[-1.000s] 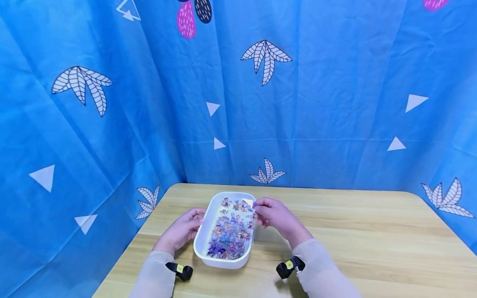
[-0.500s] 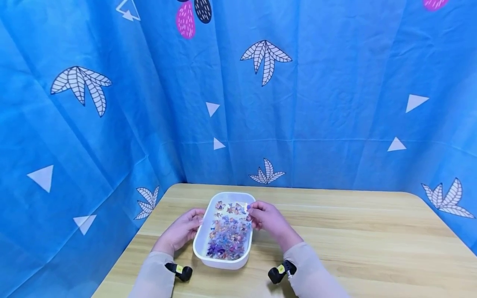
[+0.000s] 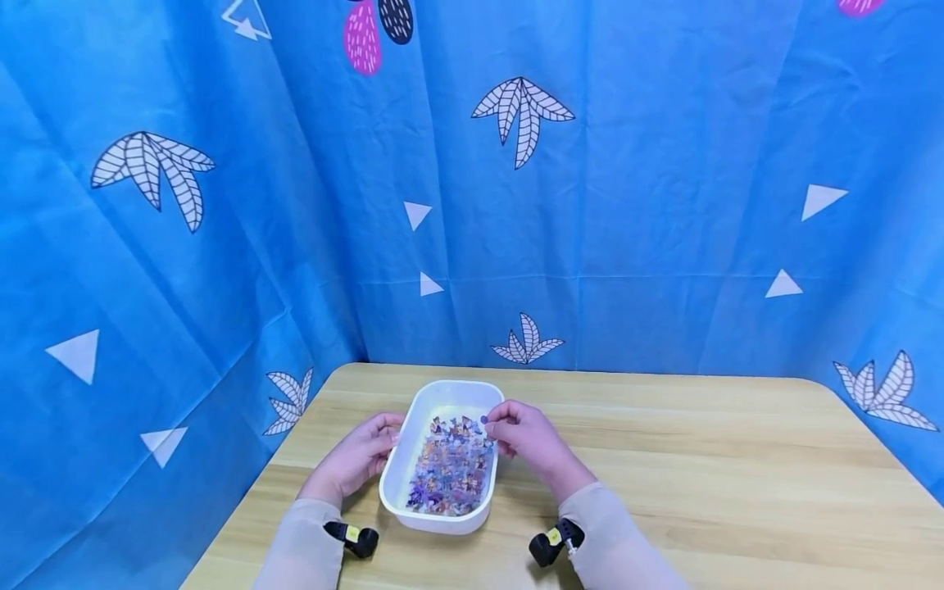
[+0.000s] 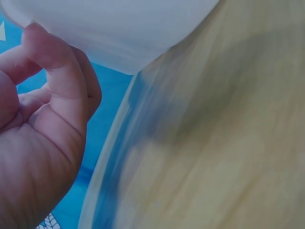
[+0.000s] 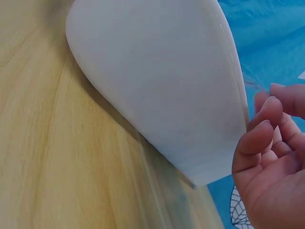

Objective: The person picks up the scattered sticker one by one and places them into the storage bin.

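A white plastic tub (image 3: 403,492) stands tilted on the table, holding several clear pieces (image 3: 450,471) printed with small colourful figures, possibly stickers. My left hand (image 3: 357,457) holds the tub's left side by the rim; in the left wrist view its curled fingers (image 4: 66,90) touch the outer wall. At the right rim, my right hand (image 3: 533,438) pinches a thin clear printed sheet between thumb and forefinger. The sheet's transparent edge (image 5: 255,83) shows at the fingertips in the right wrist view, beside the tub's wall. Most of the sheet's outline blends with the prints below.
A light wooden table (image 3: 708,475) extends to the right of the tub. Blue patterned curtain (image 3: 649,180) hangs behind and along the left side. Black wrist cameras (image 3: 361,541) sit on both cuffs.
My right hand has moved left and slightly down at the rim. The clear sheet has shifted toward the near end, baring the tub's far end. My left hand stays at the tub.
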A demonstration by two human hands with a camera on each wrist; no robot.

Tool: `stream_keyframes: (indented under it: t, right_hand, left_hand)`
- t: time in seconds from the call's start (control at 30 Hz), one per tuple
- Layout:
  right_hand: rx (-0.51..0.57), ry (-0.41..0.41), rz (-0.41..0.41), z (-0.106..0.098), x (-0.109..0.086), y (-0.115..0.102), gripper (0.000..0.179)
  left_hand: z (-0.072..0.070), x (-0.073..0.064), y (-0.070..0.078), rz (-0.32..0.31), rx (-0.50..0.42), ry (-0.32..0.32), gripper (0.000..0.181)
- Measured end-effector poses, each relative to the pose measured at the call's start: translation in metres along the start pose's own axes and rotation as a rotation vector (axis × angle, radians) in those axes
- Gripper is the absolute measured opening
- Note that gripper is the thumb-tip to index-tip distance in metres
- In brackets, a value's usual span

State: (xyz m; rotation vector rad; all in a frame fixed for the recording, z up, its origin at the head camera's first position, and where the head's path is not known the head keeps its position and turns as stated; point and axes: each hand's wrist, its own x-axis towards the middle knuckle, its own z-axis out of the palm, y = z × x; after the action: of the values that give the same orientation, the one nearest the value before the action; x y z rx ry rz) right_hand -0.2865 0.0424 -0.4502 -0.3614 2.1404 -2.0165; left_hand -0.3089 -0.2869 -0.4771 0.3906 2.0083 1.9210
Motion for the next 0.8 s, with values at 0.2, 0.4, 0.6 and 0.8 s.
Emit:
stream_keyframes:
  t: [0.2,0.4,0.6,0.8]
  right_hand:
    - [-0.026,-0.006,-0.010,0.002,0.000,-0.003,0.016]
    - [-0.036,-0.001,-0.007,0.001,-0.001,0.000,0.017]
    - [-0.044,-0.014,-0.029,-0.005,-0.003,-0.004,0.019]
    - [-0.083,0.017,-0.026,-0.018,-0.007,-0.010,0.021]
  left_hand:
    - [-0.002,-0.002,-0.002,0.002,-0.006,0.005,0.047]
    - [-0.001,-0.004,-0.002,-0.004,-0.005,0.009,0.046]
    - [-0.001,-0.003,-0.002,0.001,-0.011,0.014,0.046]
    - [0.002,-0.002,0.004,-0.015,0.025,0.038,0.045]
